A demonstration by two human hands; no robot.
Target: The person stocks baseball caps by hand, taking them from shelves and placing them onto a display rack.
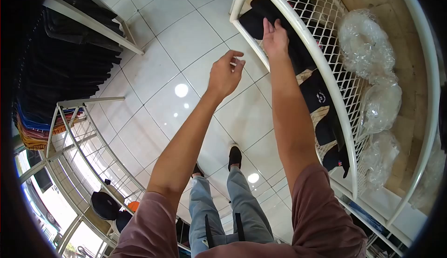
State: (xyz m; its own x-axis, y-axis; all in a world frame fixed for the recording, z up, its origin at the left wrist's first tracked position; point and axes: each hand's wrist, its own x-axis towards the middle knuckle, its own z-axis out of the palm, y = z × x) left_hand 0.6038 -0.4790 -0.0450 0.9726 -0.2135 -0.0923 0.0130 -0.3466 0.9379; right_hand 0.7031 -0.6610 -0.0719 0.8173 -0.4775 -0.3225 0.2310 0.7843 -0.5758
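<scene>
Over the tiled floor, my left hand [226, 75] hangs with loosely curled fingers, thumb and forefinger a little apart and nothing between them. My right hand [276, 41] is at the white mesh rack [302, 23], its fingers stretched out and apart. It overlaps the black fabric items [252, 23] lying on the rack's shelf. Farther down the same shelf lies a black cap [314, 92] with a small white emblem. Another black cap [336, 159], bearing a small red mark, sits near the rack's lower end.
Clear plastic bundles [368, 44] lie behind the mesh on the right. Dark garments [70, 57] hang from a white rail at left, above folded coloured clothes [35, 127]. A wire stand [100, 165] at lower left carries a black cap [103, 205]. Glossy white tiles [174, 39] cover the floor.
</scene>
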